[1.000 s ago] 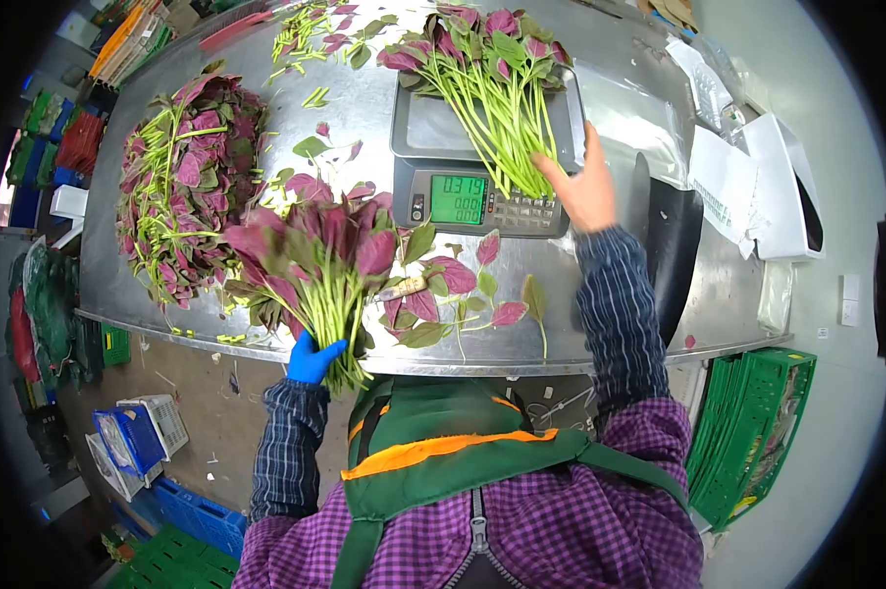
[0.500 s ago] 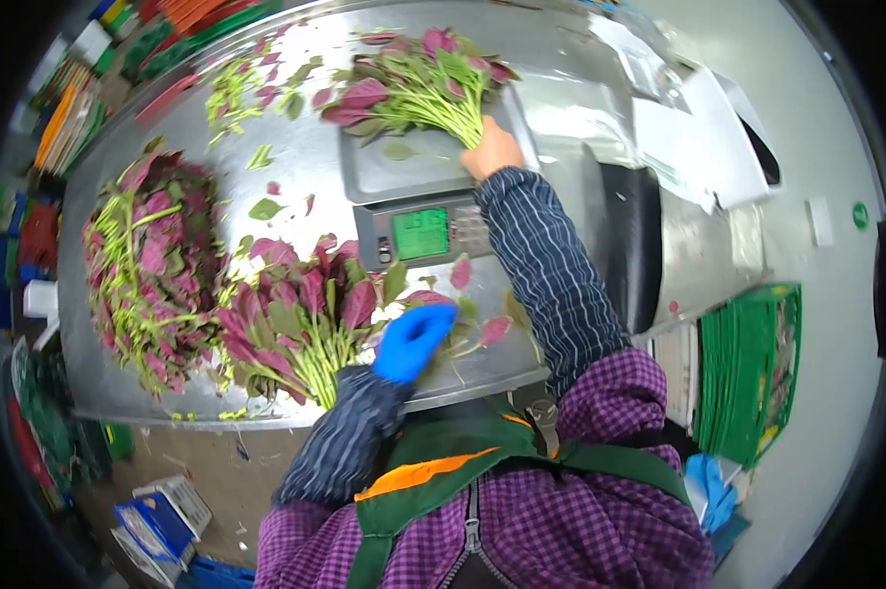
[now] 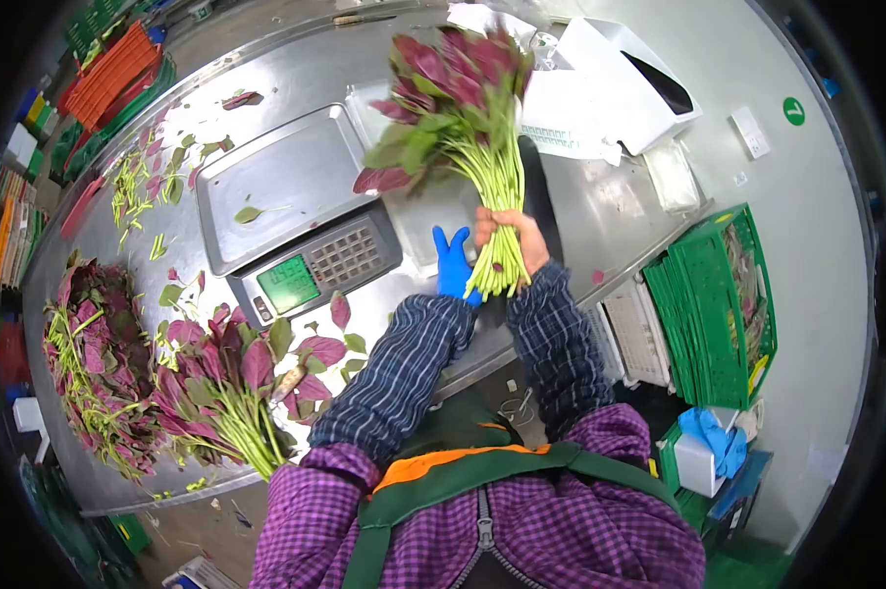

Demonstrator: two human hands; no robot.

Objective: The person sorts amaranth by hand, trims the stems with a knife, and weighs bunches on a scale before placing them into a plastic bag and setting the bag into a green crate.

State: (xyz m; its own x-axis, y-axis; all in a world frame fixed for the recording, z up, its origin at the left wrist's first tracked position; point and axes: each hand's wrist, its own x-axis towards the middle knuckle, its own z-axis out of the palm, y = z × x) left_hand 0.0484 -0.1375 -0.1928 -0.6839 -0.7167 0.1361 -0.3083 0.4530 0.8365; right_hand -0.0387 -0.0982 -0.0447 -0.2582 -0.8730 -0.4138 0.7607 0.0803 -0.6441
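My bare right hand (image 3: 518, 236) is wrapped round the stems of a bunch of red amaranth (image 3: 489, 175), whose purple and green leaves fan out away from me. My left hand (image 3: 452, 261), in a blue glove, is just left of the cut stem ends with its fingers spread. Left of both hands is a digital scale (image 3: 358, 253) with a lit green display; a single leaf (image 3: 248, 214) lies on its metal pan. Nearer me, a second amaranth bunch (image 3: 232, 412) rests on the steel table (image 3: 350, 29).
A large amaranth pile (image 3: 95, 363) lies at the left, with loose trimmings (image 3: 134, 191) behind it. Beyond my right hand stands a white box (image 3: 600, 74) with plastic sheeting. Green crates (image 3: 693, 304) are stacked beside the table at the right.
My right hand has lifted the bunch off the scale pan and carried it right. My gloved left hand has moved from the near bunch to the stem ends. The view has turned right.
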